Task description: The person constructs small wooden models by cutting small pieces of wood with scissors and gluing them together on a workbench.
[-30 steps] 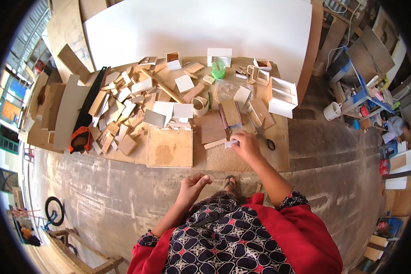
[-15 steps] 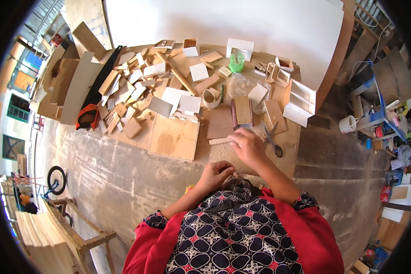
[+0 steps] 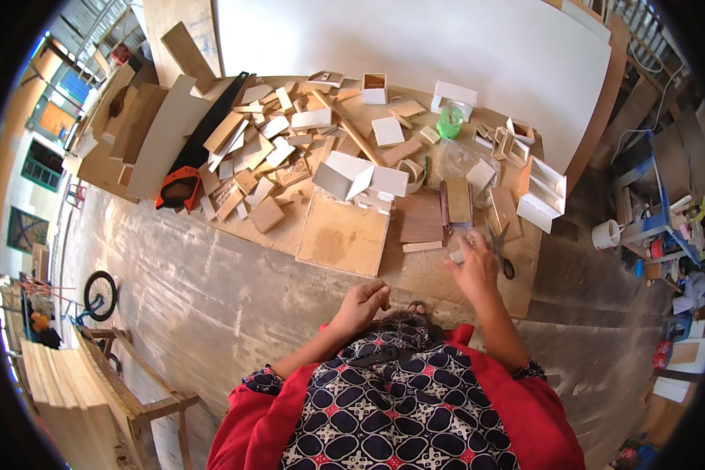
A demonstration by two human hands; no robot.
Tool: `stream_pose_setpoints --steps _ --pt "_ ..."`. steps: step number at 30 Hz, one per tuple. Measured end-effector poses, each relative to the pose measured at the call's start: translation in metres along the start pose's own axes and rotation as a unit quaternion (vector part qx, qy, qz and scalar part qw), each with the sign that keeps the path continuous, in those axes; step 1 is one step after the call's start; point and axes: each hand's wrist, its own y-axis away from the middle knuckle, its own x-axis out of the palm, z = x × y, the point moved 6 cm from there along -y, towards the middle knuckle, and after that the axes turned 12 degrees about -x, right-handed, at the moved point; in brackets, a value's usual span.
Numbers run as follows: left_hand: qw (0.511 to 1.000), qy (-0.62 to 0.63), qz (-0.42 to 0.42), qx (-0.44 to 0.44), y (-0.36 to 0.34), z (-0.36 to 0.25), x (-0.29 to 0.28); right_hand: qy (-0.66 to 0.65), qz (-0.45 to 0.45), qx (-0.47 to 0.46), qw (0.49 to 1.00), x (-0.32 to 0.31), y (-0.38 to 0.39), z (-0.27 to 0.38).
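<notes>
My right hand [image 3: 478,269] is over the near right part of the worktable, its thumb and fingers apart. A small pale piece [image 3: 457,255] lies by its fingertips; whether they touch it I cannot tell. Scissors [image 3: 507,265] with dark handles lie just right of this hand. To its left rests a thin wooden strip [image 3: 422,246], below a flat brown sheet [image 3: 419,218]. A wooden block [image 3: 458,201] stands beyond the fingers. Near my body, my left hand [image 3: 360,305] is closed with curled fingers; whatever it holds, if anything, is hidden.
Wood offcuts [image 3: 251,160] are heaped at the left of the table beside a handsaw [image 3: 182,186] with an orange handle. White box pieces [image 3: 360,178] rest by a square board [image 3: 343,235]. A green cup [image 3: 450,122] and a white compartment box [image 3: 542,196] stand farther right.
My right hand has let go of the thin wooden strip, which now lies on the table, and has shifted right toward the scissors. My left hand stays near my body, fingers more curled.
</notes>
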Motion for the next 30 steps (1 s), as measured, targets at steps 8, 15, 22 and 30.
stream_pose_setpoints --steps 8,15,22,30 --pt "1.000 0.002 0.012 0.005 0.010 0.008 -0.025 -0.068 0.028 0.038 0.997 0.029 0.008 -0.017" --pt "0.991 -0.102 0.081 0.028 0.012 -0.002 -0.033 -0.172 -0.176 0.081 0.966 0.010 0.030 -0.033" --pt "0.980 -0.124 0.124 0.096 0.007 -0.019 -0.029 -0.444 -0.169 0.313 0.822 0.015 0.056 0.000" --pt "0.959 -0.188 0.188 0.101 0.014 0.001 -0.018 -0.470 -0.209 0.300 0.803 0.017 0.064 -0.014"
